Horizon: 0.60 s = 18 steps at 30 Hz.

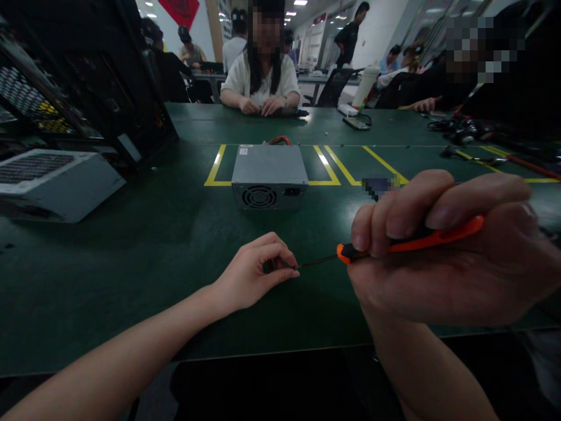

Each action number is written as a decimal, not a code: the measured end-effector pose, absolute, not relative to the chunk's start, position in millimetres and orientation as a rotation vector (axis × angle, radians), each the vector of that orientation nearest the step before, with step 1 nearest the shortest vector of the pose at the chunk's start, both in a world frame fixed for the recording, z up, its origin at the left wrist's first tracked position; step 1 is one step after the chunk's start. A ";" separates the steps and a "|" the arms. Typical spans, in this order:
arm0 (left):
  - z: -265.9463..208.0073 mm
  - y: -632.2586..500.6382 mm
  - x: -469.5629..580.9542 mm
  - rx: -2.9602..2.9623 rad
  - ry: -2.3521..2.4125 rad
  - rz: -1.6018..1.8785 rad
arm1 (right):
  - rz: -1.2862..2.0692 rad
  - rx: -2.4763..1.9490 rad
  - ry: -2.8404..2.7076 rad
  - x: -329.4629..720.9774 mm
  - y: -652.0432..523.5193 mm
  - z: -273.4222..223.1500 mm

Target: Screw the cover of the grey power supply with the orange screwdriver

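Note:
My right hand (442, 280) is wrapped round the orange and black handle of a screwdriver (432, 240), held close to the camera. The screwdriver's thin shaft points left, and its tip meets the fingertips of my left hand (254, 272). There, thumb and forefinger are pinched together at the tip; whether a small part sits between them is too small to make out. Beyond my left hand stands a grey computer power supply (269, 164) on the green table (175, 263), its fan grille and socket facing me.
At the left are an open black computer case (96, 76) and another grey metal box (56, 187). A person (258, 82) sits across the table. Cables (464, 131) lie at the right, near a phone (357, 123) and a white bottle (367, 85). Yellow tape (214, 166) marks the tabletop.

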<state>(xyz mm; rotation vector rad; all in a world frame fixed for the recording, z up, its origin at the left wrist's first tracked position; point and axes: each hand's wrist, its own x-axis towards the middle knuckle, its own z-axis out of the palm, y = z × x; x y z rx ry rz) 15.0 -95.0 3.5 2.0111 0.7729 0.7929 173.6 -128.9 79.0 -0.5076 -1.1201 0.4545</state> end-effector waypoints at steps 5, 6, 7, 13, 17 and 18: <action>3.0 -95.1 14.2 2.065 0.749 0.806 | 0.486 -0.457 -1.161 170.4 -132.1 78.1; 2.9 -95.0 14.0 2.089 0.745 0.804 | 0.487 -0.457 -1.177 169.0 -133.1 78.9; 2.9 -94.9 13.7 2.117 0.742 0.799 | 0.479 -0.459 -1.194 167.3 -134.1 80.0; 6.5 -90.7 8.4 2.349 0.779 0.753 | 0.341 -0.476 -1.369 156.7 -134.2 76.9; 10.9 -82.5 -0.5 2.650 0.852 0.754 | 0.204 -0.421 -1.522 154.5 -128.9 59.7; 11.4 -79.8 -3.2 2.703 0.884 0.765 | 0.172 -0.436 -1.590 154.7 -128.6 56.0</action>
